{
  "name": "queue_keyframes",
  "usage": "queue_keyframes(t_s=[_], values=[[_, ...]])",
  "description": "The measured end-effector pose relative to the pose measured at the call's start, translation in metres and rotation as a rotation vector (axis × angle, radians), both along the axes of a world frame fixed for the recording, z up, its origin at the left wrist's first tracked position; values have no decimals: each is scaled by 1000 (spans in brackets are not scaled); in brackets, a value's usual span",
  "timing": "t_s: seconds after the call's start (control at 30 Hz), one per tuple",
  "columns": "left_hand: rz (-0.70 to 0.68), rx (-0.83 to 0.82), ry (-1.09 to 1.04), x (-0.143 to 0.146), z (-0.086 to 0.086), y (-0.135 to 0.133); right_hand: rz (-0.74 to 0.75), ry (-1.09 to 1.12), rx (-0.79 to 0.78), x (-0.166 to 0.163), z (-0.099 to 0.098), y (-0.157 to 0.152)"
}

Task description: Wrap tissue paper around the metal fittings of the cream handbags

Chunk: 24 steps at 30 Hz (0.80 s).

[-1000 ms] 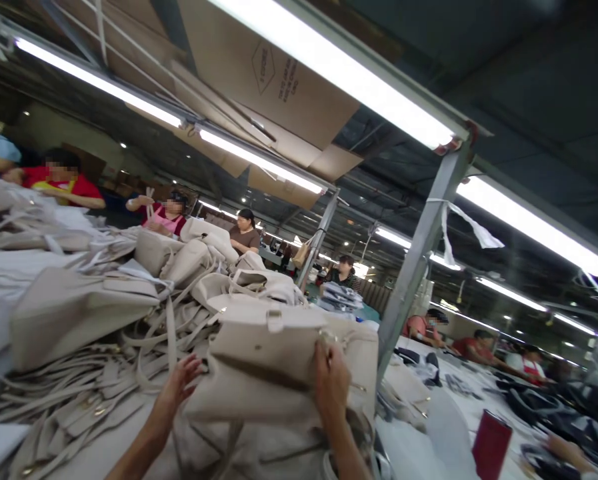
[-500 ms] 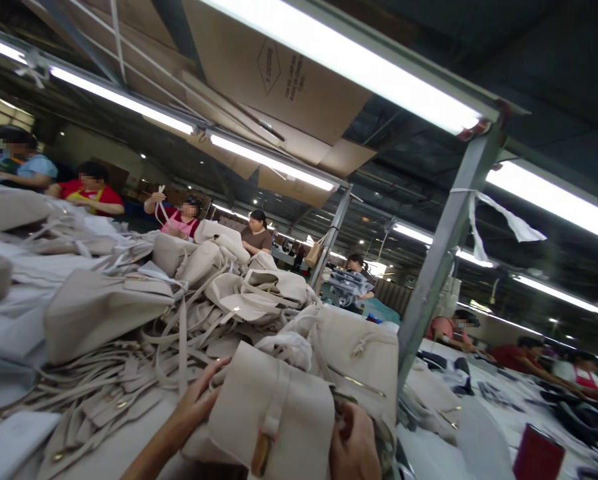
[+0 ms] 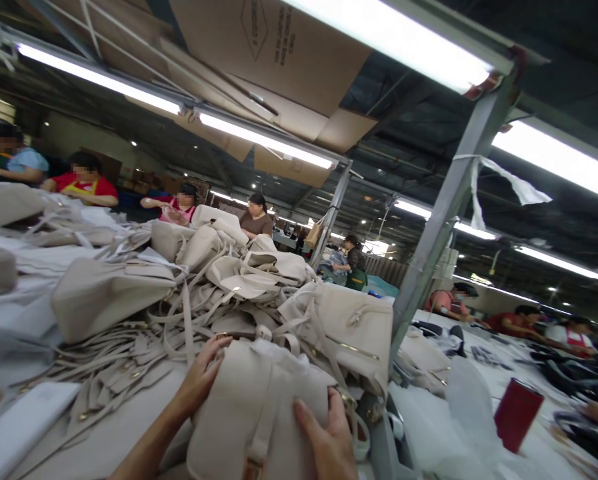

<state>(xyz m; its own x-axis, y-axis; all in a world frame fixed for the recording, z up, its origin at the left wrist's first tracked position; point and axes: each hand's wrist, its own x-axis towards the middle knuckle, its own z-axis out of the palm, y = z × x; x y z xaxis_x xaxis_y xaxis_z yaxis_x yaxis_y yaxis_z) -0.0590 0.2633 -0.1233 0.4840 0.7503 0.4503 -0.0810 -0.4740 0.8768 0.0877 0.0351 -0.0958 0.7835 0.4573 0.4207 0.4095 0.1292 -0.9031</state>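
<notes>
A cream leather bag point(image 3: 259, 407) with a strap and gold buckle down its front stands on the table right before me. My left hand point(image 3: 201, 377) grips its upper left corner, fingers curled over the edge. My right hand point(image 3: 326, 443) lies against the bag's right side, thumb and fingers spread on the leather. White stuffing paper point(image 3: 279, 350) shows at the bag's top. A second cream bag point(image 3: 343, 327) leans just behind it.
A heap of cream bags point(image 3: 109, 293) and loose straps point(image 3: 129, 363) fills the table to the left. A grey metal post point(image 3: 443, 213) rises at right, beside a red cup point(image 3: 517, 413). Other people work along the far side and at right.
The bag has been turned and lowered in front of me. My right hand shifted from its top edge to lie flat on its side. The view tilted slightly.
</notes>
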Motion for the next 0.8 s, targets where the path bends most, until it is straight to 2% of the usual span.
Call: queue_keyframes(t_s=[0.03, 0.1, 0.17, 0.2, 0.23, 0.3, 0.4, 0.5, 0.6, 0.67, 0.73, 0.8], values=[[69, 29, -31, -5, 7, -4, 32, 95, -19, -1, 12, 2], [293, 92, -98, -17, 20, -12, 85, 205, -55, -2, 35, 7], [536, 98, -162, -30, 30, -24, 90, 199, -71, -2, 53, 13], [581, 66, -186, -37, 34, -31, 87, 186, -71, -1, 58, 16], [576, 28, -196, -45, 37, -40, 88, 180, -66, 1, 62, 19], [461, 14, -181, -58, 42, -62, 116, 184, -63, 4, 61, 25], [319, 247, -129, -69, 55, -95, 143, 207, -68, 9, 47, 33], [240, 458, -92, -58, 76, -109, 118, 216, -41, 14, 27, 36], [234, 470, 29, -30, 88, -100, 97, 207, -50, 21, 12, 37], [197, 457, 140, -11, 85, -91, 96, 191, -91, 27, 9, 39], [189, 471, 202, 4, 74, -86, 79, 150, -140, 35, 9, 43], [251, 503, 203, 14, 62, -85, 39, 92, -179, 42, 6, 49]])
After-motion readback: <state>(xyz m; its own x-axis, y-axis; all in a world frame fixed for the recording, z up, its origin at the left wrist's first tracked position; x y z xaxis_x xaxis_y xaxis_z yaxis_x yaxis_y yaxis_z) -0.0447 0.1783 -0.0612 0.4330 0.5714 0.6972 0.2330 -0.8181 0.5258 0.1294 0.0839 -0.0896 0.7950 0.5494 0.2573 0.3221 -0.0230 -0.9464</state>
